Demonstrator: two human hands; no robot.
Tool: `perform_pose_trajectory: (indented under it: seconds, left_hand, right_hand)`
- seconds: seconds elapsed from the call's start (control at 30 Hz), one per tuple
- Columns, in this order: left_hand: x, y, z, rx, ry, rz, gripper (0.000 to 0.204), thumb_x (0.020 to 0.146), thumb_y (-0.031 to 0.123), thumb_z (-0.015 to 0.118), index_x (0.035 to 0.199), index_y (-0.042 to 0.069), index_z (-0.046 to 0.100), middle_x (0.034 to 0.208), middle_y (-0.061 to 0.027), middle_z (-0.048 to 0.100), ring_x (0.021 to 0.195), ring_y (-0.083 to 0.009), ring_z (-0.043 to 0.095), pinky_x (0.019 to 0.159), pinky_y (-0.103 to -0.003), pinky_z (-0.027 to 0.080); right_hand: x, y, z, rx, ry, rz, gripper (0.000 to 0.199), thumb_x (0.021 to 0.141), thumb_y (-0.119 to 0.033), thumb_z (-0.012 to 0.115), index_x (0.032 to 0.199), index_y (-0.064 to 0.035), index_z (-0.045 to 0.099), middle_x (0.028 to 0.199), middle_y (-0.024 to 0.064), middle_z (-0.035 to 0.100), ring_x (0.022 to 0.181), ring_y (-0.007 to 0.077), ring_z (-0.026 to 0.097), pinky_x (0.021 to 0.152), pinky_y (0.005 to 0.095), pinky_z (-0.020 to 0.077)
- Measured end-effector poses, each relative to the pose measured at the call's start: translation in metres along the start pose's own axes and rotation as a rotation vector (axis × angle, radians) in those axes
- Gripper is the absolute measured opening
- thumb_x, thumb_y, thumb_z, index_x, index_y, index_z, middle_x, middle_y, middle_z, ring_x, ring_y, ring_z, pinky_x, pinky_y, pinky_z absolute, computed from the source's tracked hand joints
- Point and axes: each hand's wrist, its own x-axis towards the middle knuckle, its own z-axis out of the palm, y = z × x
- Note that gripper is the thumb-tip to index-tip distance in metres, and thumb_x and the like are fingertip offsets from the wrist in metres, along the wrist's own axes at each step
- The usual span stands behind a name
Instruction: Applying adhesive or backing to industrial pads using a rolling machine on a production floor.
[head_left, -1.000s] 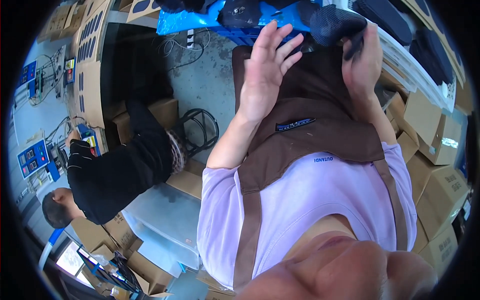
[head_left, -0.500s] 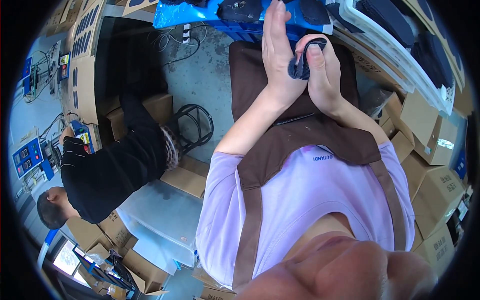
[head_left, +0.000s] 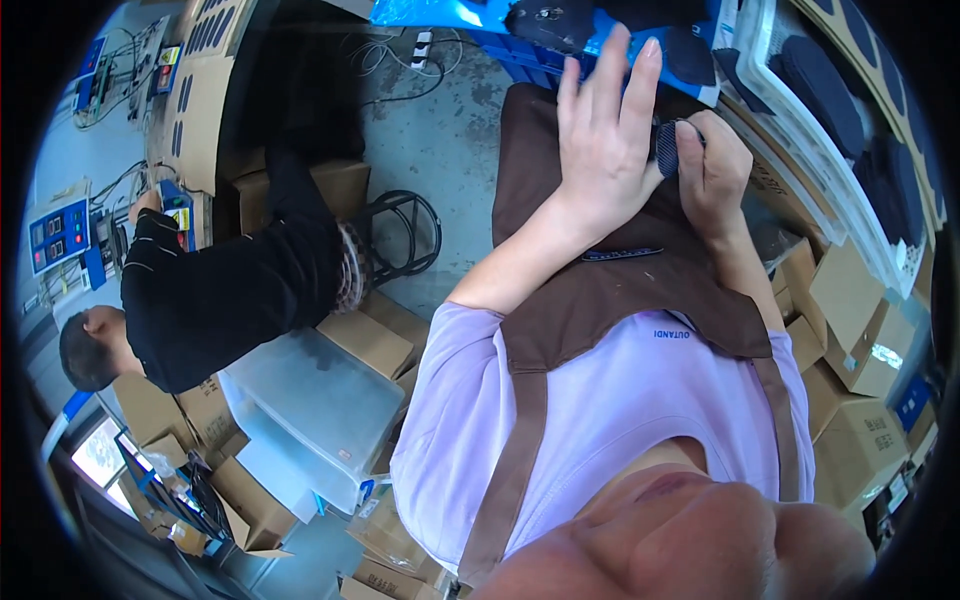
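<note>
My right hand (head_left: 716,172) is closed around a small dark navy piece of ribbed fabric (head_left: 667,148), with the thumb lying along its edge. Part of the fabric is hidden inside that fist. Just to its left is my left hand (head_left: 608,140), back up, fingers stretched and spread. Its thumb side comes close to the fabric, and I cannot tell whether they touch. Beyond both hands, several dark fabric pieces (head_left: 688,55) lie on shiny blue plastic (head_left: 440,12).
At the right stands a white plastic tray (head_left: 770,45) with dark padded pieces (head_left: 820,90). Cardboard boxes (head_left: 855,440) are stacked at the lower right. To the left, a co-worker in black (head_left: 230,280) sits facing control boxes (head_left: 60,230). A translucent bin (head_left: 310,400) stands behind them.
My palms have come apart from around the fabric. The left hand has turned back up with its fingers spread, while the right hand has moved right and nearer me, keeping the fabric.
</note>
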Motion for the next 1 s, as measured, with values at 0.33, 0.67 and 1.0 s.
perform_pose_trajectory:
  seconds: [0.33,0.67,1.0]
  left_hand:
    - [-0.005,-0.005,0.011,-0.352,0.107,-0.067,0.083,0.079,0.003,0.07,0.151,0.0,0.031,0.154,-0.0268,0.032,0.131,-0.0403,0.049,0.113,-0.054,0.033]
    - [0.001,0.001,0.023,-0.244,0.236,0.111,0.09,0.078,-0.008,0.07,0.154,0.003,0.023,0.158,-0.0222,0.028,0.132,-0.0391,0.048,0.116,-0.051,0.029]
    - [-0.004,-0.001,0.021,-0.522,0.183,0.084,0.065,0.099,0.033,0.052,0.152,0.001,0.031,0.155,-0.022,0.035,0.136,-0.0347,0.045,0.115,-0.05,0.03]
  right_hand:
    - [0.012,0.01,0.002,-0.172,0.02,-0.219,0.022,0.099,-0.01,0.059,0.079,0.0006,0.06,0.067,0.0065,0.056,0.055,0.02,0.043,0.054,0.0303,0.0383]
    - [0.0,0.003,0.01,0.28,0.123,0.169,0.037,0.106,-0.021,0.051,0.074,-0.0018,0.056,0.066,-0.0006,0.052,0.057,0.01,0.037,0.053,0.0259,0.0343]
    - [0.037,0.015,-0.012,0.567,0.498,0.341,0.026,0.105,-0.025,0.052,0.093,-0.0061,0.066,0.084,0.002,0.061,0.074,0.011,0.052,0.071,0.0251,0.0433]
